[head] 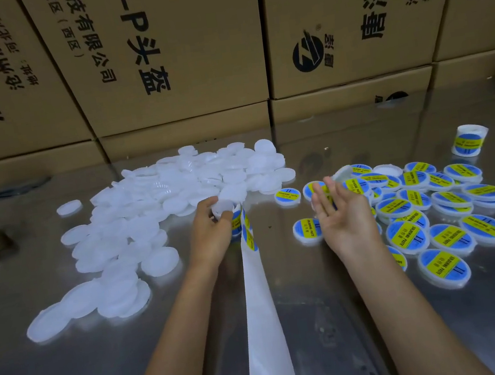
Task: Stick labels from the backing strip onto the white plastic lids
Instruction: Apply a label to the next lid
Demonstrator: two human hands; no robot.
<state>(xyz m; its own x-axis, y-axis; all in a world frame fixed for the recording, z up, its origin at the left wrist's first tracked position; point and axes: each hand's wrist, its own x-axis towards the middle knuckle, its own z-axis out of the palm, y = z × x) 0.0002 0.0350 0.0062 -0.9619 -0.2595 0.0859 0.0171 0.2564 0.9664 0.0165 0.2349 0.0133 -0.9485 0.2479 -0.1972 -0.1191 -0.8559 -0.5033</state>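
Backing strip [263, 327] is seen running from the near edge of the metal table [355, 346] up to the left hand [211, 233], whose curled fingers are clamped on a blank white lid [223, 207] and the strip's labelled end. Just right, the right hand [342, 215] is held palm-up, fingers straight and apart, holding nothing. Labelled lids [440, 225] are scattered toward the right edge, blank lids [156, 218] heaped left of centre. Cardboard boxes [160, 57] are stacked along the far edge.

Bare lids [137, 220] left — labelled lids [425, 211] right.
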